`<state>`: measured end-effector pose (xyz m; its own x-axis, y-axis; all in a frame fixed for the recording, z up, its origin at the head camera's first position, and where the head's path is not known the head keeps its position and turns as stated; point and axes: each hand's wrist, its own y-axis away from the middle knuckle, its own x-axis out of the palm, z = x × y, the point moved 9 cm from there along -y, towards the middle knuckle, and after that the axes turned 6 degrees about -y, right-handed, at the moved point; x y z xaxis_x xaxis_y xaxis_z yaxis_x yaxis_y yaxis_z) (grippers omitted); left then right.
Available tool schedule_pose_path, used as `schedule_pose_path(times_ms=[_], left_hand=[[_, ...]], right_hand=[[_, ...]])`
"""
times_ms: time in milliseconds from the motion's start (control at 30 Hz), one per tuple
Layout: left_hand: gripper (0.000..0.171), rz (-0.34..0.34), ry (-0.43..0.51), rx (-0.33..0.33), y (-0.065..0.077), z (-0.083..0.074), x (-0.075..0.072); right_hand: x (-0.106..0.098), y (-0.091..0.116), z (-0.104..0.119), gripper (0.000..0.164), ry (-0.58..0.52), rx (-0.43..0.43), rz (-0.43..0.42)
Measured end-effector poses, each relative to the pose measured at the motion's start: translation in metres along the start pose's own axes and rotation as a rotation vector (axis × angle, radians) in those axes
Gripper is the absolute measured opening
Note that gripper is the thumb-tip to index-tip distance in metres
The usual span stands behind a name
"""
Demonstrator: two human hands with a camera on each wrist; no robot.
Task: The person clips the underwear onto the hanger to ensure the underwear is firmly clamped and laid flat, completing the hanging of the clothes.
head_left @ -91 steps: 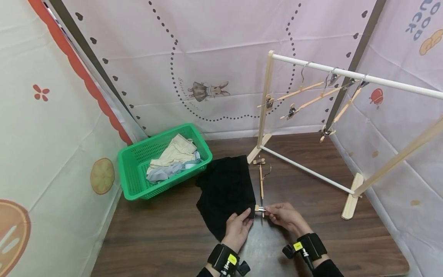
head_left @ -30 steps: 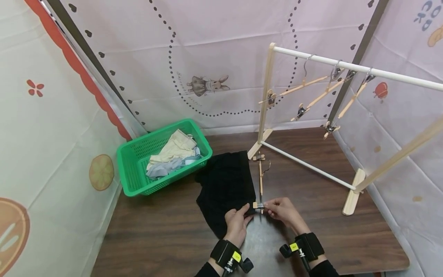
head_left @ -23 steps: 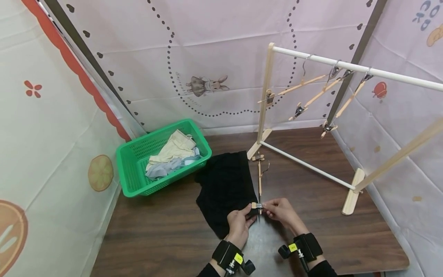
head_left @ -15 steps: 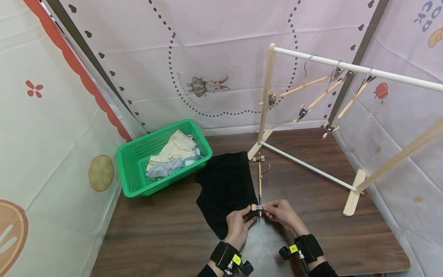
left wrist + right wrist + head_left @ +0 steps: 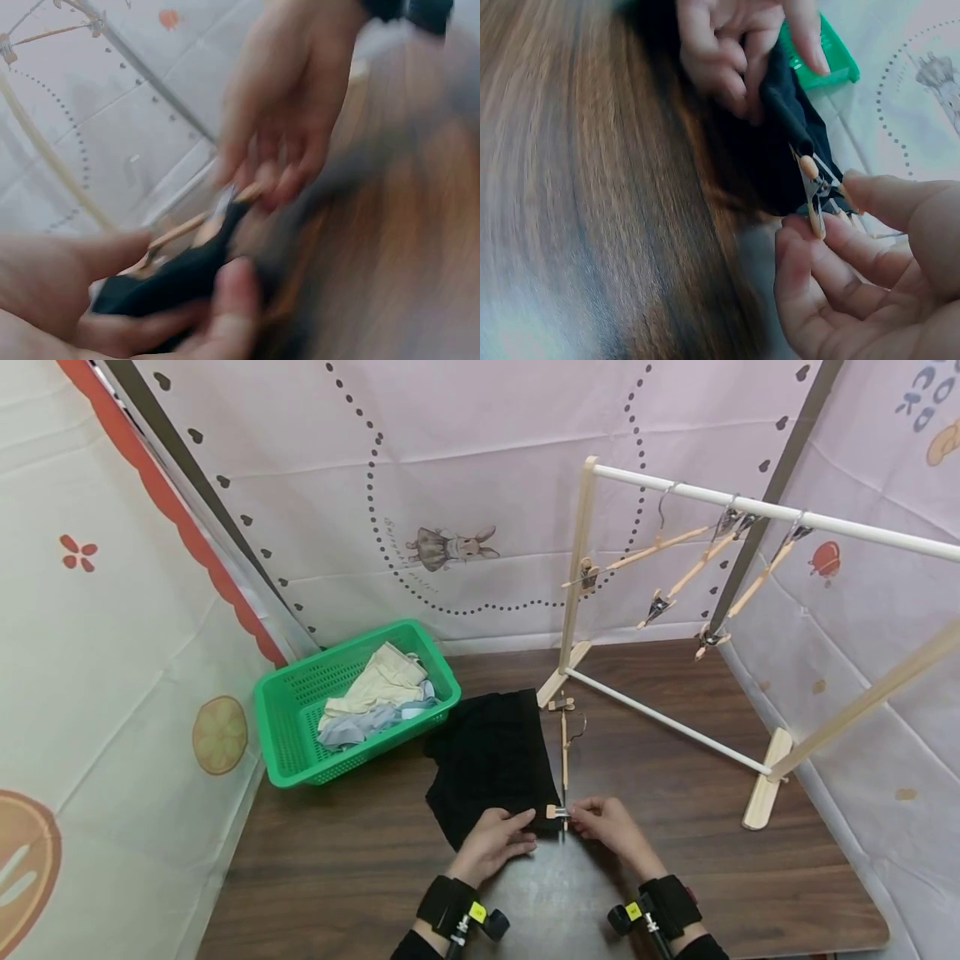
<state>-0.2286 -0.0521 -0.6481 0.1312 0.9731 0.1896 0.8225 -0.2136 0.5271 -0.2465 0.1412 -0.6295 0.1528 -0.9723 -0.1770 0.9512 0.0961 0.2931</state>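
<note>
Black shorts (image 5: 491,760) lie on the table with their straight edge along a wooden clip hanger (image 5: 565,756). My right hand (image 5: 609,828) pinches the handles of the hanger's near clip (image 5: 557,812) between thumb and fingers. In the right wrist view the clip (image 5: 815,191) stands at the end of the dark cloth's edge. My left hand (image 5: 491,843) is beside the shorts' near corner, thumb and fingers spread apart, holding nothing. The hanger's far clip (image 5: 561,703) lies near the rack's foot, beside the shorts' far corner. The left wrist view is blurred.
A green basket (image 5: 300,768) with cream and light blue cloths stands left of the shorts. At right a rack of wood and white bars (image 5: 667,718) carries several clip hangers (image 5: 686,572) on its top bar. Printed cloth walls enclose the table (image 5: 322,860).
My left hand has let go of the shorts' corner and drawn back to the left, fingers spreading. Earlier, the clip moved slightly left over the shorts' edge. My right hand keeps its pinch.
</note>
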Motion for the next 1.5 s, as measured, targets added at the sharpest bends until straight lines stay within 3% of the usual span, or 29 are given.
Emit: schedule_pose_path(times_ms=[133,300,433,533,700,767,867,967,1100,1267,1500], left_hand=[[0.042,0.105,-0.256,0.000,0.006,-0.017,-0.016],[0.039,0.113,-0.443,0.088,0.006,-0.053,-0.036],[0.031,0.059,-0.511,0.174,-0.009,-0.078,-0.046],[0.026,0.001,-0.592,0.246,-0.029,-0.094,-0.049],[0.021,-0.144,-0.846,0.382,-0.070,-0.121,-0.047],[0.023,-0.213,-0.942,0.440,-0.085,-0.133,-0.043],[0.032,-0.288,-1.045,0.517,-0.103,-0.149,-0.034],[0.046,-0.296,-1.104,0.546,-0.120,-0.157,-0.022],[0.061,-0.259,-1.162,0.515,-0.140,-0.159,-0.011],[0.070,-0.211,-1.231,0.459,-0.157,-0.158,-0.007],[0.076,-0.123,-1.293,0.398,-0.167,-0.152,0.002]], right_hand=[[-0.002,0.002,0.006,0.020,0.193,-0.049,-0.019],[-0.010,0.000,0.013,0.017,0.365,-0.083,-0.045],[-0.020,0.001,0.021,0.012,0.473,-0.039,-0.040],[-0.020,0.001,0.034,0.013,0.503,-0.034,0.015],[0.005,-0.008,0.067,0.015,0.406,-0.156,0.172],[0.019,-0.018,0.078,0.015,0.370,-0.201,0.189],[0.033,-0.041,0.093,0.013,0.328,-0.275,0.121],[0.037,-0.065,0.105,0.015,0.259,-0.352,0.002],[0.030,-0.090,0.114,0.021,0.178,-0.425,-0.170],[0.015,-0.111,0.108,0.023,0.192,-0.464,-0.367],[0.002,-0.127,0.085,0.039,0.301,-0.481,-0.486]])
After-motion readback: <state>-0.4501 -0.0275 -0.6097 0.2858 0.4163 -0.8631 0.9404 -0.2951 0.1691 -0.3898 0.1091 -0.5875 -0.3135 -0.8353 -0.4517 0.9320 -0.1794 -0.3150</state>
